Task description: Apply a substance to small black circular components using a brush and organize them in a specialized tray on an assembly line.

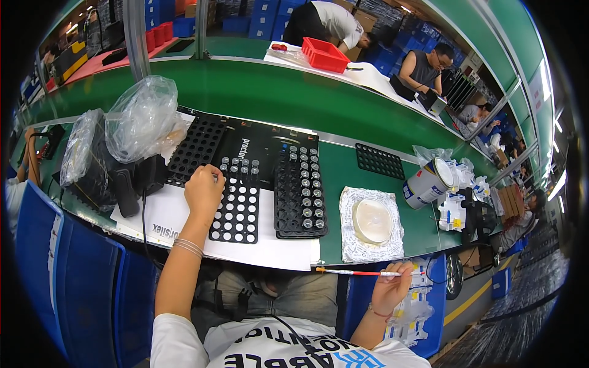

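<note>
The right hand (392, 287) grasps a brush (359, 272) by the counter's (423, 238) near edge; the left hand (205, 191) curls over a tray's (236, 211) far-left corner, its grip unclear.

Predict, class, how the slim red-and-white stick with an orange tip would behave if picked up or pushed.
The stick looks light: the right hand pinches it near one end. It is probably stiff, since its long free part juts out without drooping. Being thin and rod-like, it might roll if pushed.
</note>
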Motion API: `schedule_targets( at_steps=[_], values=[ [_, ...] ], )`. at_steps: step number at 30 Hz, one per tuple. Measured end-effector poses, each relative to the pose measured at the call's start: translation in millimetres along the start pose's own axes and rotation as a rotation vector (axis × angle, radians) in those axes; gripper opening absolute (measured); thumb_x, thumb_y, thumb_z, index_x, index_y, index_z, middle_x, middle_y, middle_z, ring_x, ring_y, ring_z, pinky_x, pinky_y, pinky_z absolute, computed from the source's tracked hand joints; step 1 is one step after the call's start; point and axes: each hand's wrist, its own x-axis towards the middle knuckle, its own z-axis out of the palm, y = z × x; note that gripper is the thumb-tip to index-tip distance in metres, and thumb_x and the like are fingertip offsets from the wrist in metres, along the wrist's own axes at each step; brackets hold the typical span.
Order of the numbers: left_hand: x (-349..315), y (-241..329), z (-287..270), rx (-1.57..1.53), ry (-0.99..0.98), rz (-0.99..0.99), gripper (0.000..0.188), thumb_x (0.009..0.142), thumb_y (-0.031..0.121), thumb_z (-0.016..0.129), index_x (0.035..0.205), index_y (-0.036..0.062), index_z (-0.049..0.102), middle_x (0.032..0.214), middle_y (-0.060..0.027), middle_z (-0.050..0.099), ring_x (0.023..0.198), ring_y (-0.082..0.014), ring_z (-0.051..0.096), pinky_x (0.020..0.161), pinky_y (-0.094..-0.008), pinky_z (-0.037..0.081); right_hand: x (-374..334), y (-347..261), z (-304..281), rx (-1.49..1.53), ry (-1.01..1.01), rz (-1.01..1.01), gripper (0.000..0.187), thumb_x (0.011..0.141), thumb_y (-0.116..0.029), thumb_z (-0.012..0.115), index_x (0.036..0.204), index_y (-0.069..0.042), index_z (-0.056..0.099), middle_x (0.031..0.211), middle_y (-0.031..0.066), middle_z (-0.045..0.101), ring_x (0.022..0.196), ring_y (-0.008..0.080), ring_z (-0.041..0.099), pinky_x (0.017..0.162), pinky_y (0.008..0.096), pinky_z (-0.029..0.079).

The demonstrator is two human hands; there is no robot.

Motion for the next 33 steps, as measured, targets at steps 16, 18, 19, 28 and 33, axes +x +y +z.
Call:
schedule_targets(
  at_steps=[16,18,19,28,33],
  values=[
    [0,-1,-2,-0.011,0.007,0.014,0.006,0.073,0.014,0.059,0.071,0.0086,0.061,0.076,-0.0054,0.06,0.066,-0.024,0.06,0.059,-0.034,0.048,0,1,-1,0.015,0.068,-0.023,0.021,0.091,-0.021,0.043,0.076,-0.006,0.042,0.059,0.0051,0.046,0.049,0.0096,0.04,0.045,0.02,0.035],
    [0,-1,-6,-0.015,0.013,0.019,0.005,0.073,0.014,0.059,0.071,0.0085,0.06,0.076,-0.0054,0.06,0.066,-0.024,0.06,0.059,-0.034,0.048,0,1,0,0.017,0.07,-0.023,0.021,0.091,-0.021,0.043,0.076,-0.006,0.042,0.059,0.0052,0.046,0.05,0.0097,0.04,0.046,0.02,0.035],
    [-1,0,-7,-0.02,0.016,0.024,0.005,0.073,0.013,0.059,0.071,0.0084,0.06,0.075,-0.0053,0.06,0.065,-0.024,0.059,0.058,-0.0339,0.048,0,0,0,0.019,0.07,-0.015,0.021,0.09,-0.021,0.044,0.076,-0.006,0.042,0.059,0.0052,0.046,0.05,0.0098,0.04,0.046,0.0202,0.035],
    [-19,71,-21,-0.342,-0.141,0.37,0.007,0.07,0.012,0.063,0.07,0.0059,0.06,0.06,-0.0046,0.048,0.056,-0.0211,0.05,0.052,-0.032,0.04,2,-9,-11,0.001,0.125,-0.052,0.019,0.088,-0.021,0.048,0.075,-0.007,0.043,0.062,0.0043,0.047,0.052,0.0105,0.042,0.046,0.0217,0.035],
    [-1,96,-4,-0.333,-0.152,0.425,0.017,0.069,0.015,0.066,0.082,0.0053,0.061,0.063,-0.0056,0.048,0.058,-0.0223,0.05,0.053,-0.0329,0.04,5,-8,-5,-0.019,0.099,-0.032,0.021,0.088,-0.023,0.046,0.075,-0.007,0.043,0.059,0.0036,0.043,0.053,0.0115,0.04,0.048,0.023,0.034]
  ],
)
